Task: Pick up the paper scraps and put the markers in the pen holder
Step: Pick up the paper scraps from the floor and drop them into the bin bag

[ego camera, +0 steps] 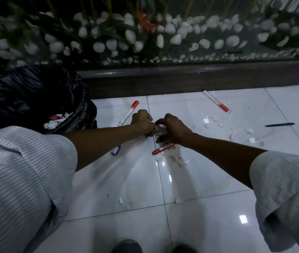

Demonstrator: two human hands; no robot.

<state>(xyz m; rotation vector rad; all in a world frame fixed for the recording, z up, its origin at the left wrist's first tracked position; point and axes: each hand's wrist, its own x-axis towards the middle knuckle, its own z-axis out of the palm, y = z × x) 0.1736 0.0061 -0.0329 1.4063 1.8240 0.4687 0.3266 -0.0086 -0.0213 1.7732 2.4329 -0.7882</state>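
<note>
Both hands meet low over the white tile floor [190, 225], w/ a wad of scraps [160, 130] bunched between them. Left hand [142, 122] is curled into a fist against the wad, right hand [172, 127] cupped over it w/ fingers bent down round the paper; how firmly each pinches, can't tell. Loose scraps lie around: a few just below the hands [179, 161], two nearer the feet [121, 200], more scattered to the right [249, 131]. Markers all on the floor: one red-capped [128, 113] just left of the left hand, one red [163, 149] right under the right wrist, another red-capped [216, 100] well off to the upper right near the dark ledge [199, 75], and a blue-ended one [116, 150] partly hidden under the left forearm. A dark pen [279, 124] lies far right. Black-lined bin [35, 99] stands at left, paper already inside. Striped sleeves [26, 170] on both arms
</note>
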